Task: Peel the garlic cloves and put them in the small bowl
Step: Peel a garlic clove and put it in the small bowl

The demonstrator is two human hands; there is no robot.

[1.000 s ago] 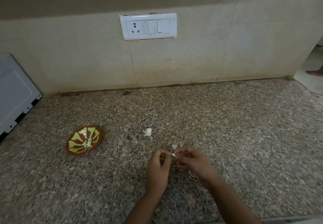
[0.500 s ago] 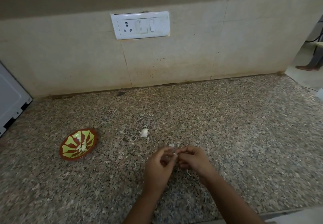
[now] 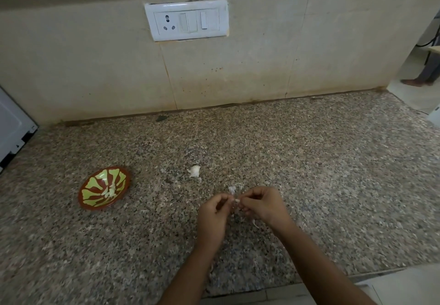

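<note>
Since the earlier frame the hands had hardly moved. They stayed fingertip to fingertip low over the surface, while the view drifted so that more of the opening at the right came into sight.

The left hand [image 3: 212, 216] and the right hand [image 3: 262, 206] met in the near middle, fingers curled and tips together. Both pinched a small white garlic clove [image 3: 237, 200], of which only a pale tip showed between the fingertips. The hands hung just above the speckled brown granite surface [image 3: 309, 173]; whether they touched it could not be told.

Thin white scraps of garlic skin [image 3: 232, 189] lay just beyond the fingers, and another scrap [image 3: 255, 223] lay beside the right wrist. A loose white garlic piece [image 3: 194, 171] sat on the surface farther back, apart from the hands.

The small round red-and-green patterned bowl [image 3: 95, 181] stood well to the left of the hands, with pale peeled cloves [image 3: 110, 191] lying in it.

Bare granite stretched between the hands and the bowl and wide to the right. The front edge of the surface ran just under the forearms. At the back it met the beige tiled wall [image 3: 95, 66], which carried a white socket-and-switch plate [image 3: 187, 20]. A white appliance panel [image 3: 12, 128] closed off the far left.
</note>
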